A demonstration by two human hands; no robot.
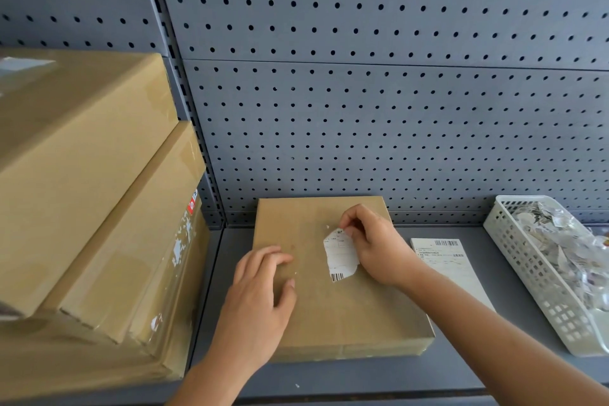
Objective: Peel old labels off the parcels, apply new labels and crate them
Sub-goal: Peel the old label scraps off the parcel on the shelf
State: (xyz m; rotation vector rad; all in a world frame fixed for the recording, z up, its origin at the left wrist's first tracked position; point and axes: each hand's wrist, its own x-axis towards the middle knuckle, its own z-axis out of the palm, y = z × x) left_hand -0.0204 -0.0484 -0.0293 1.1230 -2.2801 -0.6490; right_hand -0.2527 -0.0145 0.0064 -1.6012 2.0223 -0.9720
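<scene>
Cardboard parcel (329, 316), right hand (375, 247) pinching barcoded label (339, 257), left hand (260, 293) resting on it

Shelf (329, 376): parcel (333, 310), label sheet (453, 262), basket (527, 269)

A grey pegboard back panel (362, 109) rises behind the grey metal shelf (227, 260). A slotted upright (180, 86) stands at the shelf's left, and a white lattice basket (527, 270) of crumpled paper scraps (566, 247) sits at its right end.

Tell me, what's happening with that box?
A person is peeling an old label off a flat cardboard parcel on a grey shelf. The right hand pinches the torn label's top edge while the left hand rests on the parcel. A fresh label sheet lies to the right, beside a white basket of paper scraps.
</scene>
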